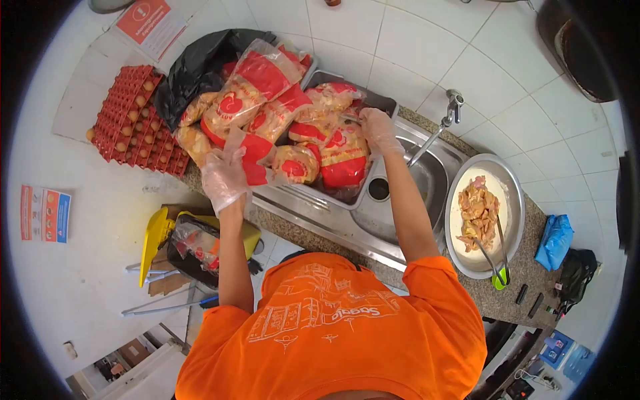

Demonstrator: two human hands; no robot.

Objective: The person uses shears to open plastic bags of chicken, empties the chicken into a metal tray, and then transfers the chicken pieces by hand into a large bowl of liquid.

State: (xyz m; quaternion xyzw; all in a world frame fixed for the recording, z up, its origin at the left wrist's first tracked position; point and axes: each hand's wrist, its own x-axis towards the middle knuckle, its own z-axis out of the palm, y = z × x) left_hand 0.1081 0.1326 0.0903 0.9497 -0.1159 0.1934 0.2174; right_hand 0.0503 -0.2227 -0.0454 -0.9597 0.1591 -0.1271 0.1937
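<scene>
My left hand (225, 175), in a clear plastic glove, is closed on the end of a red-and-clear plastic bag (256, 157). Just right of it lies a packaged whole chicken (296, 164). My right hand (380, 131), gloved too, has its fingers closed at the back of the tray, above another chicken pack (344, 152). A thin greyish piece shows by those fingertips, too small to name. More red-and-clear chicken packs (230, 107) are piled to the left, partly over a grey tray (327, 198).
Right of the tray are a steel sink (427, 175) and a faucet (453, 107). A metal bowl (515, 193) holds raw meat pieces and tongs (500, 243). Red egg trays (133, 123) and a black bag (190, 70) stand left. Below is an open yellow bin (155, 233).
</scene>
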